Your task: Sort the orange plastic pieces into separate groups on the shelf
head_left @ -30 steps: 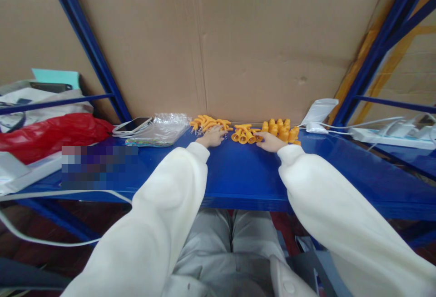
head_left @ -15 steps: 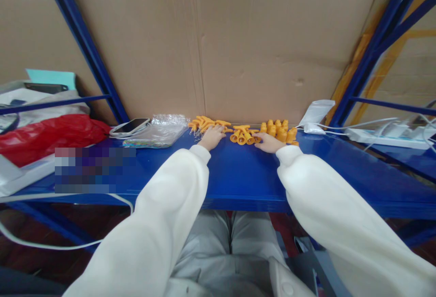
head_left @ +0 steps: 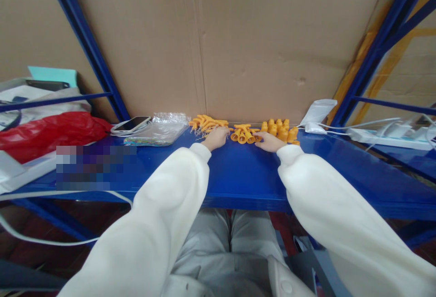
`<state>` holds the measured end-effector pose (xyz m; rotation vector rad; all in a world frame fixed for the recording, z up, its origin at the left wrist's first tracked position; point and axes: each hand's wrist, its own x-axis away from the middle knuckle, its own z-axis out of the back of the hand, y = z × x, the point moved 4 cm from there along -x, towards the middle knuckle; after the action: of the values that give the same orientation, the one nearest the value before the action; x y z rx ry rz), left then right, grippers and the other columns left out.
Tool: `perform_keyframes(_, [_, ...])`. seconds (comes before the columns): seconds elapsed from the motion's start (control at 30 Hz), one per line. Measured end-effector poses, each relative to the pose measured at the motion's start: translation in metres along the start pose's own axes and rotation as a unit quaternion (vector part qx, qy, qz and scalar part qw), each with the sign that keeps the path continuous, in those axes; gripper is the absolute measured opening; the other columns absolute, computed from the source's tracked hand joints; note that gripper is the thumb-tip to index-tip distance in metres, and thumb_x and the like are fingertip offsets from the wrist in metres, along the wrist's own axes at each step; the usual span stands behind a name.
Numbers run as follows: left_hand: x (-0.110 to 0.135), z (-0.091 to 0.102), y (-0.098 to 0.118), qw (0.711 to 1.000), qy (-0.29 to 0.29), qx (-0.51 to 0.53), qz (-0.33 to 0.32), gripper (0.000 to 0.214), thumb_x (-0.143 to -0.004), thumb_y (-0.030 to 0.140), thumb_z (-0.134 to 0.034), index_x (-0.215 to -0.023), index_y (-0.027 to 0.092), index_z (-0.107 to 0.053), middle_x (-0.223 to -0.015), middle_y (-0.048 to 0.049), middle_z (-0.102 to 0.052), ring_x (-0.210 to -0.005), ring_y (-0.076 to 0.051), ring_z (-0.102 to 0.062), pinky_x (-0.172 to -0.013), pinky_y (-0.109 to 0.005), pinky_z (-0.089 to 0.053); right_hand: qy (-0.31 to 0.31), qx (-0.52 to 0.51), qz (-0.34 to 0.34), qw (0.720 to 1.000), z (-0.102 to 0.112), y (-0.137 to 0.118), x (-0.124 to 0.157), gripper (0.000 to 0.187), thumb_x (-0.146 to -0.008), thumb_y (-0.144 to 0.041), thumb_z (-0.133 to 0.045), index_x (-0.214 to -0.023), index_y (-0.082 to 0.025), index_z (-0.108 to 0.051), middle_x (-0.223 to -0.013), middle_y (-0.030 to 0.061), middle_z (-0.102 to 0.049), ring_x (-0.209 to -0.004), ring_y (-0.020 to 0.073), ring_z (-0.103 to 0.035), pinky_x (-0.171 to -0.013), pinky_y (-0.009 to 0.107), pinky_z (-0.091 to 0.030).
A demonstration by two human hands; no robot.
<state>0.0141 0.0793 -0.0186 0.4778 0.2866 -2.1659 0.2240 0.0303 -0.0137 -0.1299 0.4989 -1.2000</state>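
Observation:
My left hand (head_left: 217, 138) has its fingers bent and together, beside the slim orange plastic pieces (head_left: 203, 121) and left of the cup row. What it may pinch is too small to make out. Thin curly silver chains or wires (head_left: 200, 134) hang among the slim pieces. In the middle, several orange cup-shaped pieces (head_left: 241, 138) lie with their round mouths facing me and stems pointing back. My right hand (head_left: 269, 142) has its fingertips closed on the rightmost orange cup-shaped piece (head_left: 258, 138). Behind that hand several orange caps (head_left: 279, 127) stand grouped upright.
A clear plastic bag pack (head_left: 160, 131) and a phone (head_left: 134, 123) lie left on the blue shelf (head_left: 245, 179). Cardboard (head_left: 255, 51) walls the back. To the right are a white packet (head_left: 318, 113) and a power strip (head_left: 374, 137); a red bag (head_left: 57, 131) lies far left.
My left hand has drawn slightly right, off the slim orange pieces, and its fingers have bent in. The right hand stays at the cup row. The view has shifted a little.

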Motion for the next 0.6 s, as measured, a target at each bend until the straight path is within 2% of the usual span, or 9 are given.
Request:
perform_keyframes(0.1, [0.001, -0.009, 0.001, 0.998, -0.050, 0.024, -0.017, 0.040, -0.083, 0.002, -0.045, -0.107, 0.016, -0.074, -0.119, -0.0121, -0.074, -0.112, -0.022, -0.067, -0.101, -0.035, -0.052, 0.013, -0.009, 0.024, 1.000, -0.001, 0.004, -0.002, 0.047, -0.080, -0.008, -0.063, -0.126, -0.017, -0.072, -0.136, 0.0126, -0.068, -0.132, 0.0305, -0.060, -0.117, 0.046, -0.044])
perform_keyframes(0.27, [0.001, -0.008, 0.000, 0.998, -0.061, 0.020, -0.010, 0.034, -0.084, 0.001, -0.044, -0.098, 0.013, -0.073, -0.112, -0.0138, -0.075, -0.109, -0.023, -0.068, -0.098, -0.034, -0.051, 0.019, -0.036, 0.022, 0.999, -0.004, 0.009, -0.004, 0.044, -0.079, -0.013, -0.068, -0.122, -0.020, -0.073, -0.134, 0.0122, -0.069, -0.131, 0.0364, -0.060, -0.116, 0.056, -0.042])
perform_keyframes(0.4, [0.001, 0.005, 0.003, 1.000, 0.007, -0.001, 0.009, 0.030, -0.092, 0.006, -0.041, -0.101, 0.014, -0.069, -0.112, -0.0152, -0.072, -0.108, -0.025, -0.066, -0.096, -0.037, -0.049, 0.010, -0.042, 0.022, 0.999, -0.003, 0.006, -0.004, 0.040, -0.078, -0.012, -0.067, -0.116, -0.023, -0.074, -0.126, 0.0090, -0.074, -0.129, 0.0387, -0.061, -0.117, 0.058, -0.040])
perform_keyframes(0.6, [0.005, 0.041, 0.015, 0.990, 0.134, 0.009, 0.045, 0.023, -0.097, 0.014, -0.042, -0.100, 0.017, -0.064, -0.109, -0.0135, -0.068, -0.107, -0.026, -0.063, -0.092, -0.039, -0.044, -0.008, -0.034, 0.012, 0.999, 0.000, 0.000, -0.002, 0.034, -0.078, -0.011, -0.065, -0.107, -0.023, -0.077, -0.123, 0.0072, -0.075, -0.129, 0.0380, -0.061, -0.119, 0.054, -0.040])
